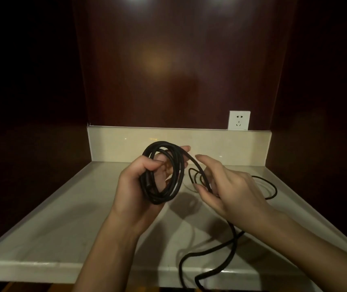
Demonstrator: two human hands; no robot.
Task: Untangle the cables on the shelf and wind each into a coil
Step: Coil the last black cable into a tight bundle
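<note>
My left hand [135, 186] grips a coil of thick black cable [174, 165], several loops held upright above the pale stone shelf [52, 224]. One strand leaves the top of the coil and runs down to my right hand [229, 188], which pinches it between thumb and fingers. From under my right wrist the loose tail of the black cable [206, 253] snakes across the shelf and over its front edge. A thinner black cable [271, 186] lies in loose loops on the shelf behind my right hand, partly hidden by it.
A low stone backsplash [126, 144] closes the shelf at the back. A white wall socket [239, 120] sits above it at the right. Dark wooden panels [178, 60] enclose the back and both sides.
</note>
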